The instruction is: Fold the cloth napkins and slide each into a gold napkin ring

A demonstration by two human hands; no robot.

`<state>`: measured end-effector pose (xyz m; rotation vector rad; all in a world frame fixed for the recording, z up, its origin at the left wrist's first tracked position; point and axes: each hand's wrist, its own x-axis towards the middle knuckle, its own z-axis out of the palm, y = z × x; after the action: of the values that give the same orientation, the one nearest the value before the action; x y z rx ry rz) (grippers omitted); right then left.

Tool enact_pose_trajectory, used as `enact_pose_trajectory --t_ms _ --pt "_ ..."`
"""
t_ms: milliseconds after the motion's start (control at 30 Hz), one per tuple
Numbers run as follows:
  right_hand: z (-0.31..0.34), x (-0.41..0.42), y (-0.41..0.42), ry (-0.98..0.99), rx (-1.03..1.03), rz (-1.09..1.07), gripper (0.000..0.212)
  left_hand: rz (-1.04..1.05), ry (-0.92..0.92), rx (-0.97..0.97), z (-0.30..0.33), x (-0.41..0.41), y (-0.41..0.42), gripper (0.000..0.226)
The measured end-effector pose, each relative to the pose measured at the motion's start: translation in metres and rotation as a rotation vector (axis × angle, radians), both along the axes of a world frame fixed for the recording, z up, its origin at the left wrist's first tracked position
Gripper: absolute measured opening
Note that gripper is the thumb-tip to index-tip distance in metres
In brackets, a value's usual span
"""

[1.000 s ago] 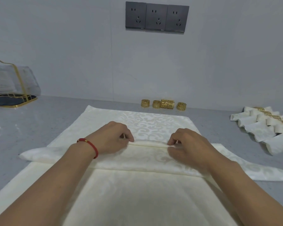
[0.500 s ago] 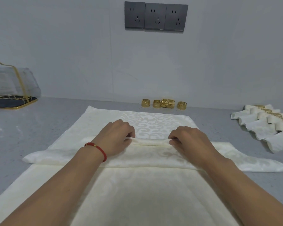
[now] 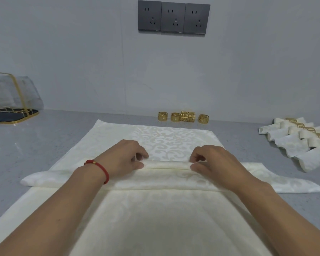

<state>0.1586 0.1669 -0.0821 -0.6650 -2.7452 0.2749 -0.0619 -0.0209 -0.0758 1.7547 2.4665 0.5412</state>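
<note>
Cream damask and gold on grey

I see a cream napkin (image 3: 174, 143) with pale scrollwork, gold fretwork rings (image 3: 183, 116), a red bracelet (image 3: 98, 168), dark grey sockets (image 3: 174, 17).

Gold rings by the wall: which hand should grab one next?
Probably the right hand: the rings sit slightly to its side. Both hands now pinch the napkin fold.

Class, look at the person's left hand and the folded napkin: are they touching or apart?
Touching. In the head view, the left hand pinches the raised pleat of the folded napkin, thumb and fingers meeting the cloth with no gap.
</note>
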Motion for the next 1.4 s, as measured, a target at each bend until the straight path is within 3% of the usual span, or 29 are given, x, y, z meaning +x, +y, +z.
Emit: enact_pose_trajectory --t_ms 100,400,533,667,800,1067,1233,1333,1400 --pt "-0.004 0.001 -0.001 -0.005 -0.032 0.034 0.023 0.03 0.053 -0.009 -0.001 0.003 0.003 0.007" --pt "-0.007 -0.004 0.001 0.015 0.197 0.038 0.01 -0.005 0.538 0.068 -0.002 0.014 0.013 0.012" --pt "-0.004 0.001 0.0 -0.013 0.127 0.045 0.009 -0.024 0.303 -0.025 0.004 0.011 0.005 0.008" --pt "-0.004 0.002 0.005 0.053 -0.01 0.029 0.014 -0.006 0.048 0.045 0.003 0.007 -0.001 0.011" --pt "-0.005 0.003 0.004 -0.018 -0.025 0.067 0.017 0.003 0.082 -0.016 -0.002 0.007 0.004 0.013" --pt "-0.006 -0.005 0.003 0.031 0.218 0.081 0.002 0.014 0.299 0.028 0.004 0.017 0.007 0.008" --pt "0.001 0.0 0.006 -0.064 0.051 0.112 0.01 -0.024 0.277 -0.104 0.007 0.023 0.004 0.021" --pt "0.003 0.006 0.01 0.024 -0.096 0.121 0.002 0.02 0.182 -0.12 0.011 0.024 0.005 0.021" --pt "0.0 0.007 0.012 0.109 -0.128 0.122 0.009 0.036 0.131 -0.103 0.011 0.023 0.006 0.017"
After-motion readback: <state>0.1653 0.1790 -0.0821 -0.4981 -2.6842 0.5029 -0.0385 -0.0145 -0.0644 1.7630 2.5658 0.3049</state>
